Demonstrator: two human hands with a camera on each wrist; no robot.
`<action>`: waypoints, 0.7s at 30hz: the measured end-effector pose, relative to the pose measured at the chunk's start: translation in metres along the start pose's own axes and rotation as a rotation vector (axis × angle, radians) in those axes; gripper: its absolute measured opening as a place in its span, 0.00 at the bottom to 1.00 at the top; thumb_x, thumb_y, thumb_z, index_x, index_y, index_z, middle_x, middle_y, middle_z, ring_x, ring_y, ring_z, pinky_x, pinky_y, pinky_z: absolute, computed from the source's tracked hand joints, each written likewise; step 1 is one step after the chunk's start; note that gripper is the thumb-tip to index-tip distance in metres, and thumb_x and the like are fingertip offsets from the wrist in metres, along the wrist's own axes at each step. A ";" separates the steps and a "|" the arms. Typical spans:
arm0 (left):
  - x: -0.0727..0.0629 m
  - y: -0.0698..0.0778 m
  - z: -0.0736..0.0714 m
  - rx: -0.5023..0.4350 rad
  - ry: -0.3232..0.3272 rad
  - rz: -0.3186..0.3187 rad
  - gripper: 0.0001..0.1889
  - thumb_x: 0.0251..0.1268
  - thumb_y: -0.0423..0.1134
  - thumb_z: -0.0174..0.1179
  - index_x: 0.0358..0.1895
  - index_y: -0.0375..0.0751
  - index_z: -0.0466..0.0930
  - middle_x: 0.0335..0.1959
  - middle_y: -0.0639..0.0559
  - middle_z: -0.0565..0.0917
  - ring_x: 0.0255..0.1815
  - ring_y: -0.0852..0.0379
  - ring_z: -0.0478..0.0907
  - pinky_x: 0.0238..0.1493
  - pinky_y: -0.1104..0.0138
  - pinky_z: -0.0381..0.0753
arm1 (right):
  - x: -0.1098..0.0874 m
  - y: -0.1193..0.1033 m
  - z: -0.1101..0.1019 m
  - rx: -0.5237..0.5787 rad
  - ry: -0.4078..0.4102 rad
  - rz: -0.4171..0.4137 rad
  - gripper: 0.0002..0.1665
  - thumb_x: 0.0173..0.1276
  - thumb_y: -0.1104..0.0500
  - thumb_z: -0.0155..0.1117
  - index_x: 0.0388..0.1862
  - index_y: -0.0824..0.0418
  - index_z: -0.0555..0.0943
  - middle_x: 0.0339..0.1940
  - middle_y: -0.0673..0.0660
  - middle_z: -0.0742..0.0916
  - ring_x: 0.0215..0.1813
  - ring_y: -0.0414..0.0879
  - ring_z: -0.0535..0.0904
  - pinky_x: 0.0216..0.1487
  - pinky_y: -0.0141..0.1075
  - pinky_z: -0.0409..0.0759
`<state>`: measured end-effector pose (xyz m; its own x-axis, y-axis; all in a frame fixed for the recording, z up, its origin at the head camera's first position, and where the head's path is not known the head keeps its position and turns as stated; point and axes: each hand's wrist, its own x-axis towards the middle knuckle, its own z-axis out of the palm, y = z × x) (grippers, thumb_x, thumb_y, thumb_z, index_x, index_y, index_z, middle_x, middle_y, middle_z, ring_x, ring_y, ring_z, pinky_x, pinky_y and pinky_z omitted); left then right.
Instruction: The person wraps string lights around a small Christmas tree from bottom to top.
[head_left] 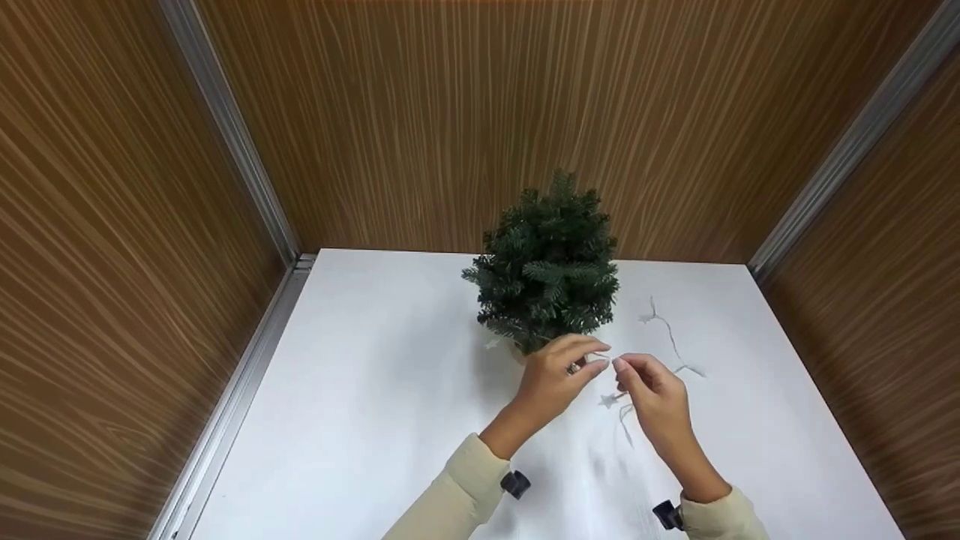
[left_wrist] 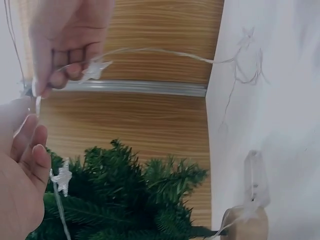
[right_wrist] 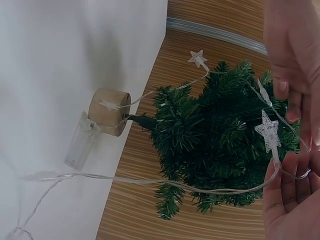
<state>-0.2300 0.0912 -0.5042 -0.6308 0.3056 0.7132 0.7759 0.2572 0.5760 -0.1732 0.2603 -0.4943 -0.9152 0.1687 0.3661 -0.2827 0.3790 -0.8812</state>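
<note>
A small artificial Christmas tree (head_left: 551, 270) on a round wooden base (right_wrist: 107, 112) stands before me. A string of clear star lights (right_wrist: 215, 190) runs past its branches. My left hand (head_left: 555, 371), beside the tree's lower right, holds the wire between thumb and fingers. Close to its fingertips, my right hand (head_left: 656, 397) pinches the same wire. One star (right_wrist: 268, 132) sits on the wire by my right fingers, and another star (left_wrist: 62, 177) shows below my left fingers. The rest of the string trails from my right hand to the table.
Loose lengths of wire with stars (head_left: 694, 370) lie on the white table (head_left: 360, 375) at the right. A clear plastic box (right_wrist: 80, 142) rests against the wooden base. Wood-grain panels (head_left: 420, 127) stand at the back and both sides.
</note>
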 end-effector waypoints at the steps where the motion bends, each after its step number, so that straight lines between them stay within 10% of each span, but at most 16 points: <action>1: 0.000 -0.001 0.001 -0.011 -0.003 -0.014 0.10 0.72 0.43 0.63 0.49 0.46 0.88 0.49 0.54 0.87 0.42 0.64 0.83 0.43 0.80 0.78 | 0.000 -0.001 0.000 0.000 -0.002 -0.006 0.07 0.74 0.61 0.64 0.42 0.63 0.86 0.31 0.59 0.85 0.33 0.41 0.81 0.35 0.28 0.79; 21: -0.003 -0.010 0.007 -0.199 -0.030 -0.192 0.10 0.72 0.44 0.62 0.43 0.42 0.88 0.43 0.55 0.86 0.40 0.69 0.80 0.41 0.77 0.81 | 0.013 0.002 -0.018 -0.181 -0.076 -0.148 0.06 0.67 0.72 0.66 0.40 0.65 0.86 0.33 0.57 0.87 0.34 0.32 0.79 0.37 0.20 0.75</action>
<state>-0.2358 0.0946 -0.5145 -0.7642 0.2965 0.5728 0.6264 0.1292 0.7687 -0.1805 0.2794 -0.4859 -0.8887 0.0329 0.4574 -0.3650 0.5528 -0.7491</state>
